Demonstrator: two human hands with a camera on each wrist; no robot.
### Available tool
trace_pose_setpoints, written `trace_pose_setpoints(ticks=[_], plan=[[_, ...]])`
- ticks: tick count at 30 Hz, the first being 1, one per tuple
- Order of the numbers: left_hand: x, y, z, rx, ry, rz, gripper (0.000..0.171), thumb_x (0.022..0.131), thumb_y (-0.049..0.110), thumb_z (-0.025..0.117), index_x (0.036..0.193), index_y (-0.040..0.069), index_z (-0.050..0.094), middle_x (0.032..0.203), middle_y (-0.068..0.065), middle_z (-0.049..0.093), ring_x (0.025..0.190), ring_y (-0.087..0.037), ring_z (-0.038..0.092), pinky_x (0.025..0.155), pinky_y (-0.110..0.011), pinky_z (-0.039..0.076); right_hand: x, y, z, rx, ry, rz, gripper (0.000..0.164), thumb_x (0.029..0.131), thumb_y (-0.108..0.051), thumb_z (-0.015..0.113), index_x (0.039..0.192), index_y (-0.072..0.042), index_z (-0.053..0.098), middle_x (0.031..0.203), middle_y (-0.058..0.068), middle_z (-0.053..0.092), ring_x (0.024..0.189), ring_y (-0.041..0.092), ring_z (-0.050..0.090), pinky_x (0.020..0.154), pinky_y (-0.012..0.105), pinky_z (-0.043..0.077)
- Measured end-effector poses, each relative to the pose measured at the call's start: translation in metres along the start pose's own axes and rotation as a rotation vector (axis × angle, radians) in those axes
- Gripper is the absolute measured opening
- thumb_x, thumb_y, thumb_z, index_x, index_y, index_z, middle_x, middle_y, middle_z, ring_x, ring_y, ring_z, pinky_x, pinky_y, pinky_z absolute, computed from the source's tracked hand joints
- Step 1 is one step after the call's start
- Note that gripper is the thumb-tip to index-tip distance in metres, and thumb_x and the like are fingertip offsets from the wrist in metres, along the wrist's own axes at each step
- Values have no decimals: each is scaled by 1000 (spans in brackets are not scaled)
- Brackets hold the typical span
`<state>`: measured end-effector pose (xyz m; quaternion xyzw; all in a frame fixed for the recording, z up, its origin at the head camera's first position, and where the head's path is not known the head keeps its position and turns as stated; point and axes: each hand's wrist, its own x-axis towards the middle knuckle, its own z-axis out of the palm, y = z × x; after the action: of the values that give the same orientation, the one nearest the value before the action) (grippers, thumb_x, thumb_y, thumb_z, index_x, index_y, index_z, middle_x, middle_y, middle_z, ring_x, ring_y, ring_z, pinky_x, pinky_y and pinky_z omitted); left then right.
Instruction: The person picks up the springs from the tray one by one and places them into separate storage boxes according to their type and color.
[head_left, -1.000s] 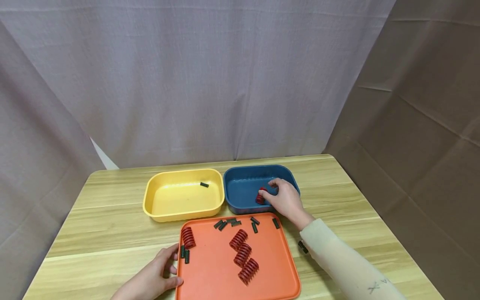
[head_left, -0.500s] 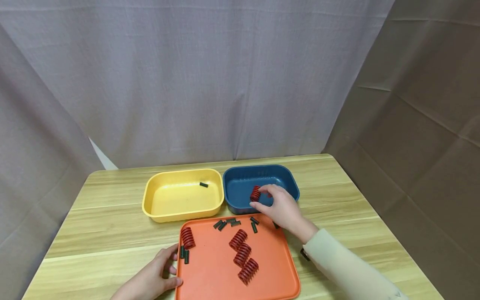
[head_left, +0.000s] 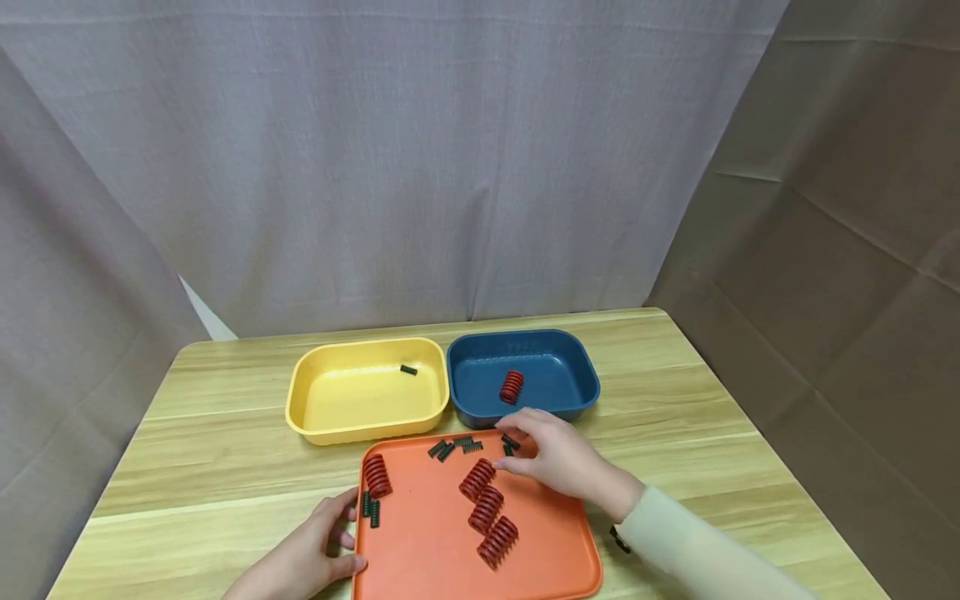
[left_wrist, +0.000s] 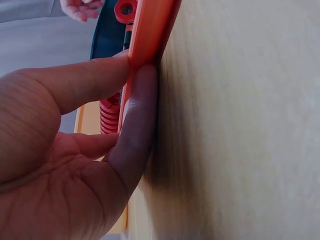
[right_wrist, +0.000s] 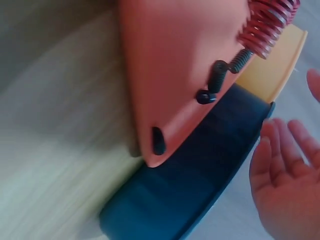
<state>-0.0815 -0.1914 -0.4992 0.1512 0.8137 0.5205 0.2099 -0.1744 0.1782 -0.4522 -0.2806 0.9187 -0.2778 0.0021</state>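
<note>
My left hand (head_left: 303, 546) holds the left rim of the orange tray (head_left: 420, 550); in the left wrist view its fingers (left_wrist: 137, 115) lie against the rim. Over the tray's far right part hovers my right hand (head_left: 558, 458), thumb and fingers apart with nothing between them, as the right wrist view also shows. Small black springs (head_left: 510, 440) lie partly hidden behind its fingers, and a red coil spring (head_left: 477, 479) is just left of its thumb. Two more red springs follow diagonally toward the front. Another red spring (head_left: 512, 387) lies in the blue bin (head_left: 555, 375).
A yellow bin (head_left: 352, 404) with one small black spring (head_left: 408, 369) stands left of the blue bin. Another red spring (head_left: 377, 476) and two black springs (head_left: 374, 513) lie along the tray's left edge. A dark object (head_left: 619, 539) sits on the table (head_left: 720, 467) by the right sleeve.
My right hand let go of the red spring inside the blue bin, then moved back toward me over the tray. My left hand stayed at the tray's rim.
</note>
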Motion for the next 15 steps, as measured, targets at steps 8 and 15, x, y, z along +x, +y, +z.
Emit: trace_pose_setpoints(ticks=[8,15], plan=[[-1,0,0,9,2,2,89,82,20,79,145,-11,24,117,-13,42,93,-14,53,76,-24,47,-6,14,7,-63,-146,-2,50,84,-35,77,127,-15,61,122,-6,58,110,13,54,94,36,45],[-1,1,0,8,3,-6,87,82,19,79,145,-9,25,116,-13,42,93,-16,53,76,-24,47,-3,20,14,-90,-162,-12,46,85,-26,76,126,-13,61,123,-3,59,115,16,52,96,38,44]])
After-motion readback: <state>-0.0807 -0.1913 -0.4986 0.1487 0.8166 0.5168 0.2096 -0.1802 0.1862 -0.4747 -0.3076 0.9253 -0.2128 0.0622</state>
